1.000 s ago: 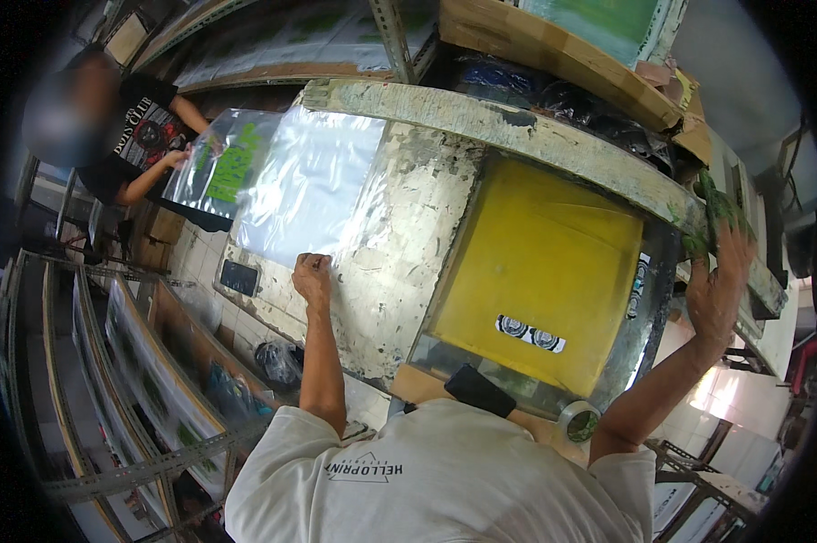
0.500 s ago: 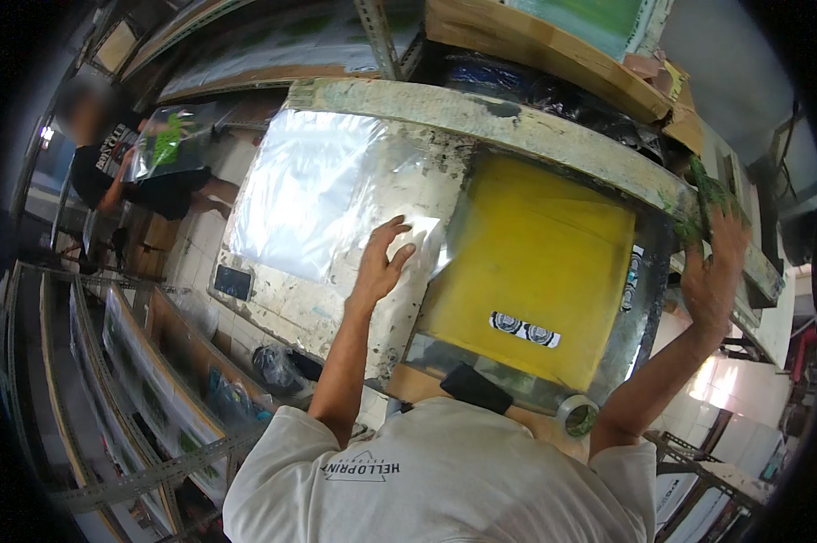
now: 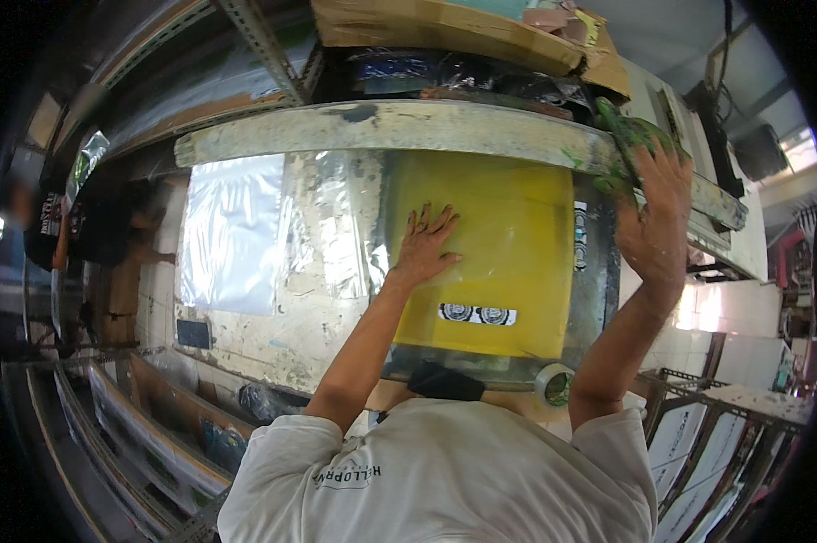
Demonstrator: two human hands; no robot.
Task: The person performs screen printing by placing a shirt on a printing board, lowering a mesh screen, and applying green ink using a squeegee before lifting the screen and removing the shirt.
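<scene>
My left hand (image 3: pixel 425 246) lies over the left part of a yellow mesh screen (image 3: pixel 508 262) in a dark frame, its fingers spread and nothing gripped. Two round black-and-white printed marks sit on a label (image 3: pixel 477 314) near the screen's lower edge. At the far right, my right hand (image 3: pixel 653 213) reaches over a green-stained object (image 3: pixel 627 127) by the end of the beam. Its fingers are stretched out against that object, whose kind is unclear. Left of the screen lie a clear plastic sheet (image 3: pixel 343 235) and a stack of shiny plastic bags (image 3: pixel 232 231).
A pale, worn beam (image 3: pixel 408 127) crosses the table's far side, with a cardboard box (image 3: pixel 445 27) behind it. A roll of tape (image 3: pixel 553 384) and a black pouch (image 3: pixel 445 380) are near my body. A phone (image 3: pixel 193 334) lies at the left. Another person (image 3: pixel 92 222) stands far left.
My left hand has moved right, from above the plastic onto the yellow screen. My right hand stays at the green-stained object. The whole view has turned.
</scene>
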